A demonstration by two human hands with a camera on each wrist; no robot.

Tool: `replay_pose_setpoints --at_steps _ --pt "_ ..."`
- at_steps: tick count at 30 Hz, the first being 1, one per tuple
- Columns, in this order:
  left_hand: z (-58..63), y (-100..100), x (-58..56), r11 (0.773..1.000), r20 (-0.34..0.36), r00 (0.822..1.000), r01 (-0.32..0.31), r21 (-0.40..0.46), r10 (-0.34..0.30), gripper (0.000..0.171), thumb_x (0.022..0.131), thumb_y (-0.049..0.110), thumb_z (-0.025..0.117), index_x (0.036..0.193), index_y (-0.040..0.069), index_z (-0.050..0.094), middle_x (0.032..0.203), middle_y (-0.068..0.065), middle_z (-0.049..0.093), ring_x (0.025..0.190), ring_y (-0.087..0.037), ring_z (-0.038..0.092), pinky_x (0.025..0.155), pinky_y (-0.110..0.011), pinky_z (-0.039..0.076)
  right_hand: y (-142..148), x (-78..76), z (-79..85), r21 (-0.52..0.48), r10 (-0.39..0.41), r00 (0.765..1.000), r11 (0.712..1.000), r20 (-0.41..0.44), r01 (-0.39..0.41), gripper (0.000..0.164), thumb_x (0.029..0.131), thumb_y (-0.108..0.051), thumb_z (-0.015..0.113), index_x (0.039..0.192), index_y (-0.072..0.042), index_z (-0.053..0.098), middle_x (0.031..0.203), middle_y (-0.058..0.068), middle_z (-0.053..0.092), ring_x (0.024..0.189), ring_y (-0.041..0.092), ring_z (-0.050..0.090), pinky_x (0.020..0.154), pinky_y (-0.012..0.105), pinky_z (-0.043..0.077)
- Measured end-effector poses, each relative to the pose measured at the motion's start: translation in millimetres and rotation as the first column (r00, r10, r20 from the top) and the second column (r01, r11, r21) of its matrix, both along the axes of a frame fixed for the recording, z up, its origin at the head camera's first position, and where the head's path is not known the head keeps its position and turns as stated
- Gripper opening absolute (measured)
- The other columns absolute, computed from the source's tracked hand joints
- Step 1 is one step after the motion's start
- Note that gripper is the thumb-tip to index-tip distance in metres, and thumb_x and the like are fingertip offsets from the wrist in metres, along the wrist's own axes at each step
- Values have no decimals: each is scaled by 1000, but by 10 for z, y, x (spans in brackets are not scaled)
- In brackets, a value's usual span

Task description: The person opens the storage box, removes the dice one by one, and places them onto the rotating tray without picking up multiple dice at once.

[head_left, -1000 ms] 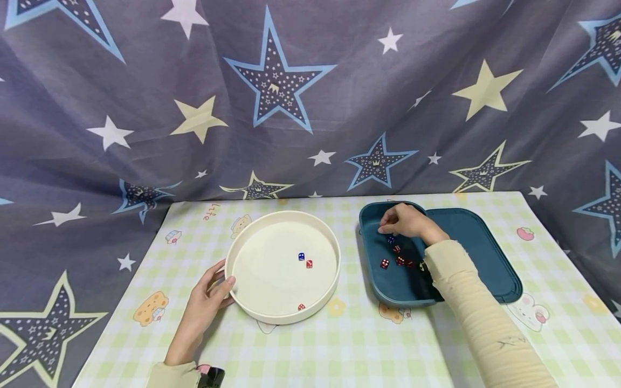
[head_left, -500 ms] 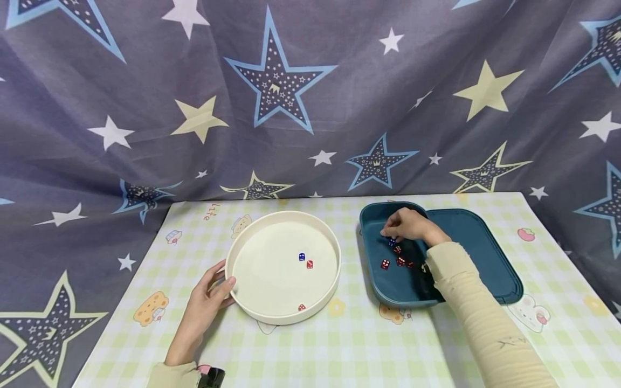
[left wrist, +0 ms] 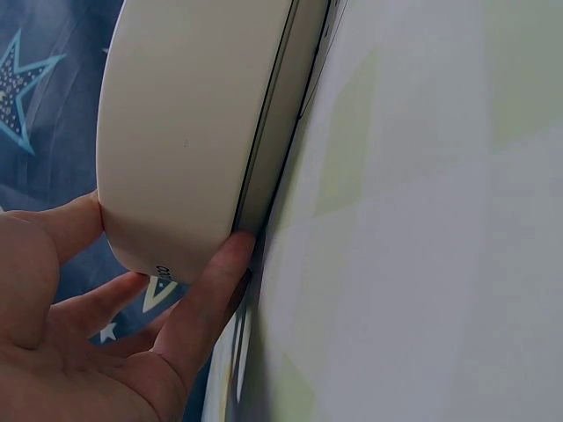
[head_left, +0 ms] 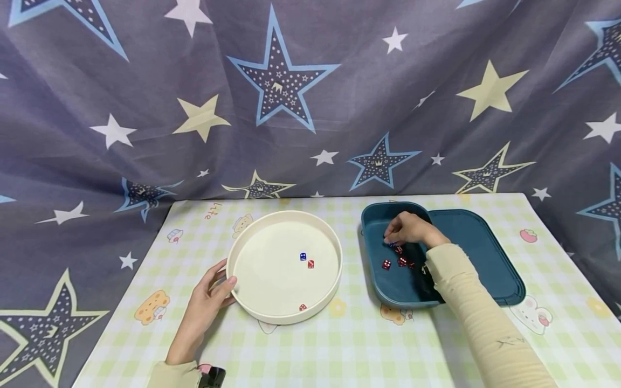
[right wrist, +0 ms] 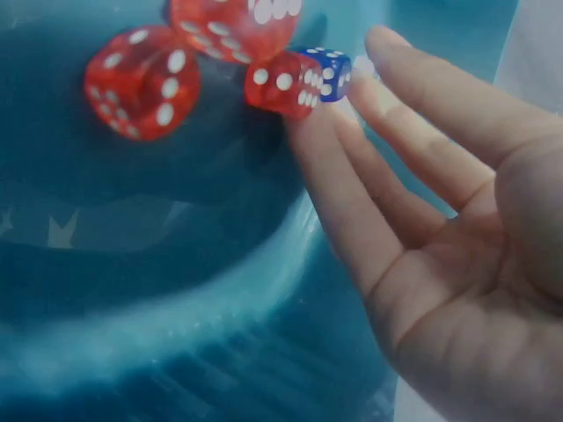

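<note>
A round cream tray (head_left: 262, 269) holds one blue die (head_left: 303, 257) and two red dice (head_left: 311, 264). My left hand (head_left: 208, 293) holds its left side, thumb at the rim and fingers against the wall and lower edge, as the left wrist view shows. Inside the teal rectangular box (head_left: 383, 295), my right hand (head_left: 412, 227) reaches down over another blue die (right wrist: 335, 76). Its fingertips are at that die, with no clear pinch around it. A red die (right wrist: 283, 83) sits against the blue one, and several more red dice (head_left: 386, 264) lie near.
A teal lid (head_left: 477, 253) lies right of the box, partly under the right forearm. The checked tablecloth (head_left: 310, 355) has cartoon prints. Behind the table hangs a grey star-patterned curtain (head_left: 310, 129). A black band (head_left: 212, 377) is on the left wrist.
My right hand has shifted slightly right and nearer inside the box, its fingertips now covering more of the blue die. The left hand and the tray stay as they were.
</note>
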State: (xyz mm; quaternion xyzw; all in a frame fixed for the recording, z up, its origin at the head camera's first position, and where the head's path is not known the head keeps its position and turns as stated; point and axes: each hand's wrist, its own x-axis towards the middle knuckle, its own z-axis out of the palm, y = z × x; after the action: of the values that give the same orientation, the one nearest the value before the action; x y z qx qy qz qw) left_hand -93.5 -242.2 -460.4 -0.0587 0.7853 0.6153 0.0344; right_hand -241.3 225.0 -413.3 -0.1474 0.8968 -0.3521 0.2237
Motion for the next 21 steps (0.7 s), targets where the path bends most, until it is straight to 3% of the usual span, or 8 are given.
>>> replay_pose_setpoints --at_steps 13,21 --pt "30 10 -7 1000 3 1000 6 24 -6 65 101 27 61 156 14 30 148 -20 42 104 3 63 85 -22 60 -40 -23 -43 14 34 999 999 -34 -34 11 89 -2 71 97 5 76 90 15 76 78 22 72 75 37 63" --pt "4 11 -9 1000 13 1000 -18 -5 18 63 101 25 61 155 14 32 145 -19 44 102 2 63 84 -23 60 -37 -27 57 -11 47 995 999 -92 -48 10 90 -4 71 95 1 78 90 12 76 81 22 73 79 37 62"
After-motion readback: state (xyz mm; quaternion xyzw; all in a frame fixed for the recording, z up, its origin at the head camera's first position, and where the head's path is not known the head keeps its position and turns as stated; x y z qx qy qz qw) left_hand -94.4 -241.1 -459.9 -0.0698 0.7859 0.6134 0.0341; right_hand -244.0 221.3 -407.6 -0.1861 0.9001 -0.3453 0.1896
